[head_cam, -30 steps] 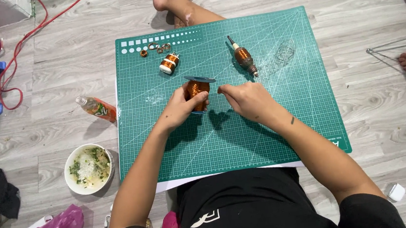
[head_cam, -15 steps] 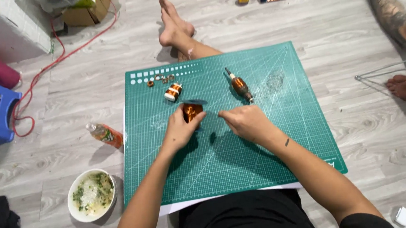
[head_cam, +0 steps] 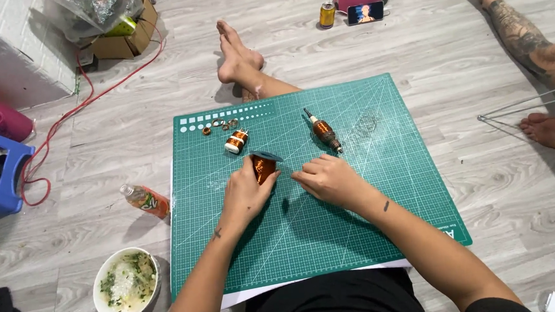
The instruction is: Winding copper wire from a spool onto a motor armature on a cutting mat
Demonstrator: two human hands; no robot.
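Copper coil [head_cam: 264,168] upright on green mat [head_cam: 363,235], clasped in left hand [head_cam: 246,193]; right hand [head_cam: 329,179] loosely curled beside, apparently empty; second coil [head_cam: 237,141] lies far-left.

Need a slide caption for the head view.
Left hand grips a copper coil on a green mat; right hand rests alongside.

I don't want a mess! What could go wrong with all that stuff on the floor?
The left hand grips the copper coil at one side, so it might slip. The small rings lie loose near the mat's edge and could roll off. An elbow might knock the soup bowl.
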